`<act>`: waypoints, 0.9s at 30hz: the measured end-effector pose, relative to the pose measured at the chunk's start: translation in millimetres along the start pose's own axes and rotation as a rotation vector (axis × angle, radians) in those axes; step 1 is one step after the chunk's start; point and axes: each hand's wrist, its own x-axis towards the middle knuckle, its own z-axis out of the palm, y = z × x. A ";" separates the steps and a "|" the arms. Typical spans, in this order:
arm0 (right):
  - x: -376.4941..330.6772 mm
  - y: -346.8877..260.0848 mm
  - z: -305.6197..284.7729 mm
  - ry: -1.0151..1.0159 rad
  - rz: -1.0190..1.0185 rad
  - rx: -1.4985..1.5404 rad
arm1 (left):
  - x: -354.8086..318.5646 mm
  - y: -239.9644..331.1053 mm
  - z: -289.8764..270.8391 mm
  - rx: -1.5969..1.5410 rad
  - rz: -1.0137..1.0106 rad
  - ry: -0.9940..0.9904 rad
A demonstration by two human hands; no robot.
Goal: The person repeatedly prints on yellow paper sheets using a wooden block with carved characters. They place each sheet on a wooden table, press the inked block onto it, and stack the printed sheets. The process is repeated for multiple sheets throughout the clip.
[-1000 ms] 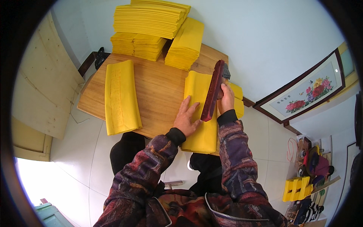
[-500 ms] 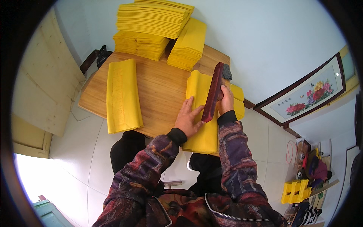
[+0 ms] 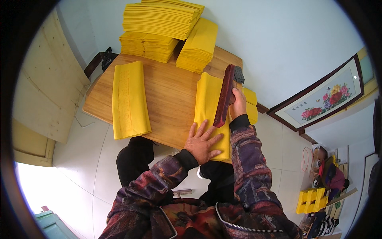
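My left hand (image 3: 201, 144) lies flat with fingers spread on the near part of a yellow paper stack (image 3: 209, 93) at the table's right. My right hand (image 3: 238, 102) is closed round the handle of a long, dark red hand stamp (image 3: 225, 95). The stamp is tilted on edge above the stack's right side, its long red-stained face turned left. Whether it touches the paper I cannot tell. To the left lies another folded yellow paper stack (image 3: 137, 99), with a faint orange-red printed strip along it.
Tall yellow paper piles (image 3: 159, 22) stand at the back of the wooden table (image 3: 169, 91). A grey ridged block (image 3: 238, 75) sits behind the stamp, and more yellow paper (image 3: 251, 113) lies right of my right hand. A framed flower picture (image 3: 322, 93) is at the right wall.
My left hand has slid toward me along the right-hand paper stack, its fingers spreading wider. The stamp in my right hand has hardly moved.
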 end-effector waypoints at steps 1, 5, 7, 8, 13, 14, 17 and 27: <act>-0.5 0.2 0.1 -0.001 -0.008 0.006 | -0.5 -0.3 0.8 -0.008 -0.004 -0.008; -0.2 -2.2 -2.3 0.014 0.002 -0.027 | -1.5 -2.0 4.9 -0.020 0.012 0.010; 1.0 -7.9 -4.2 -0.021 -0.013 -0.065 | -2.1 -1.7 6.3 -0.024 0.019 0.023; 0.9 -13.4 -5.7 -0.007 -0.015 -0.170 | -2.5 -1.0 6.6 -0.024 0.022 0.030; -11.0 -47.5 0.0 -0.046 -0.034 -0.670 | -3.5 3.4 5.1 0.029 0.030 0.064; -15.1 -53.0 3.8 -0.069 -0.009 -0.705 | -4.1 4.3 4.4 0.040 0.027 0.063; -24.5 -61.7 15.0 -0.154 -0.002 -0.801 | -5.1 8.9 4.0 0.071 0.018 0.076; -19.9 -41.5 30.5 -0.167 -0.064 -1.405 | -16.3 13.7 7.1 0.048 0.088 0.219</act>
